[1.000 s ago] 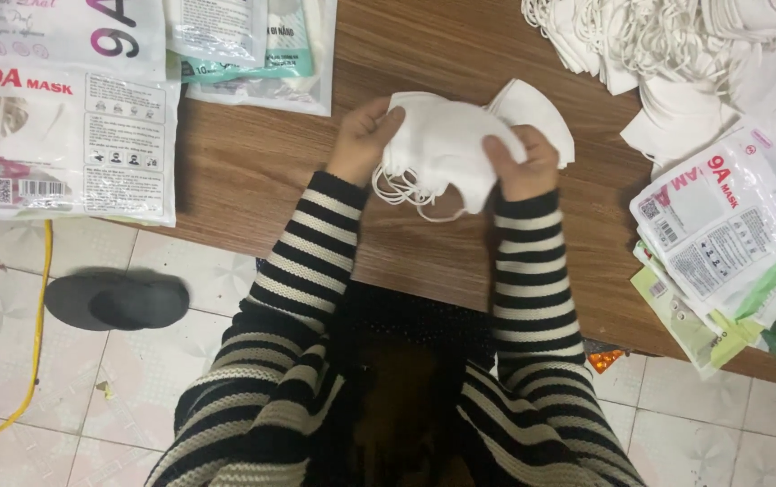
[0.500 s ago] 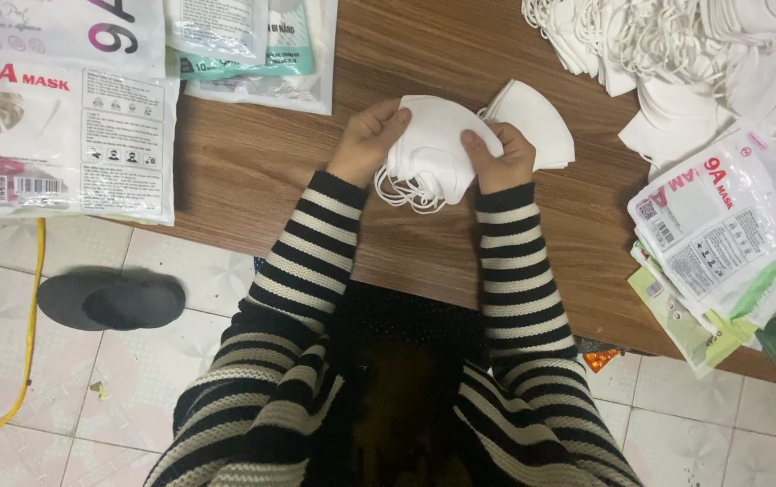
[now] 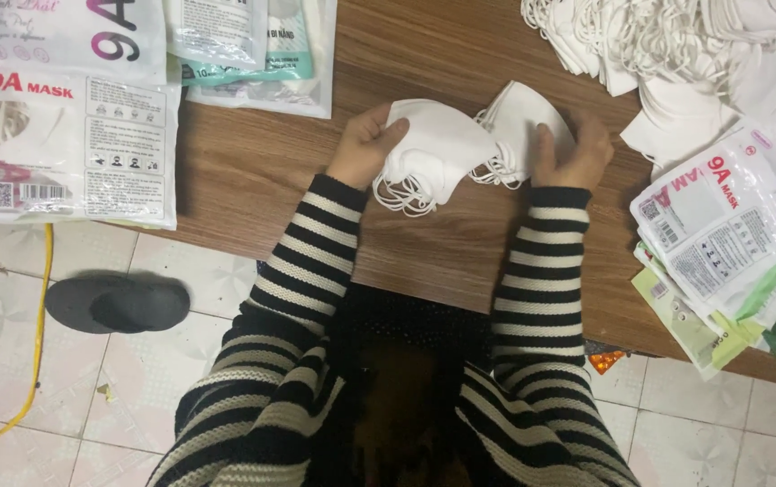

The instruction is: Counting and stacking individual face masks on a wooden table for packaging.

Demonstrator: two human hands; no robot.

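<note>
Masks — two small stacks of folded white face masks over the wooden table (image 3: 253, 171): left hand (image 3: 363, 144) clasps the nearer stack (image 3: 433, 149) at its edge, right hand (image 3: 573, 149) presses on the second stack (image 3: 519, 122). Judged light, soft, prone to fanning apart — ear loops (image 3: 401, 194) dangle and may snag. Best pinched across the whole folded edge, loops tucked.

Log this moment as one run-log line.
left hand: grips white mask stack | right hand: on second mask stack | surface: wooden table

Stack of white folded face masks (image 3: 442, 149), ear loops dangling, on wooden table (image 3: 253, 171)
</note>
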